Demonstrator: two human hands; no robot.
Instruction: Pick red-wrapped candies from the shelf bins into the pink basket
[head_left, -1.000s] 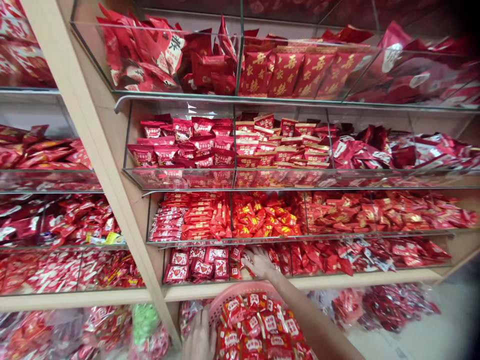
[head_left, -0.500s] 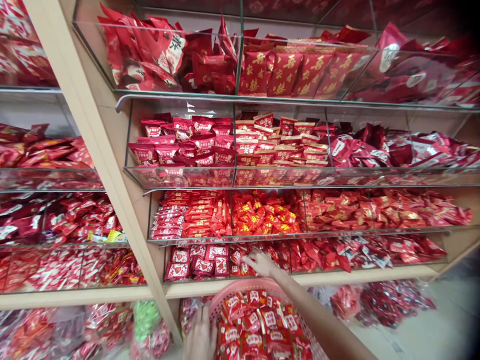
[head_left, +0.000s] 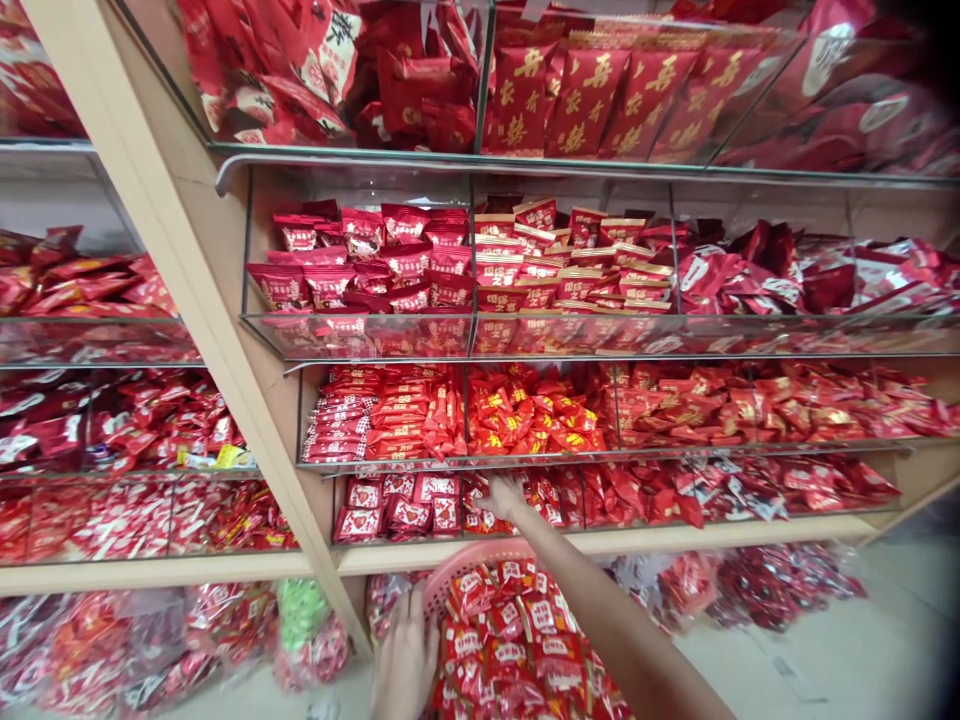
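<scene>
My right hand [head_left: 507, 497] reaches deep into the lowest glass shelf bin, its fingers buried among small red candy packets [head_left: 487, 515]; what they grip is hidden. My left hand [head_left: 405, 655] holds the left rim of a pink plastic basket [head_left: 465, 560], fingers curled over the edge. The basket is heaped with red and white wrapped candies [head_left: 517, 640] and sits just below the shelf front. To the left of my right hand lie red packets with heart prints [head_left: 390, 505].
Glass-fronted shelves [head_left: 600, 350] rise in tiers, each divided into bins of red wrapped sweets. A slanted wooden upright [head_left: 210, 330] separates another shelf unit on the left. Clear bags of candy, one green [head_left: 300, 615], lie under the bottom board. Pale floor shows at lower right.
My right hand has pushed farther up and back into the bottom bin. The view has dropped slightly, and the basket and my left hand sit a little higher.
</scene>
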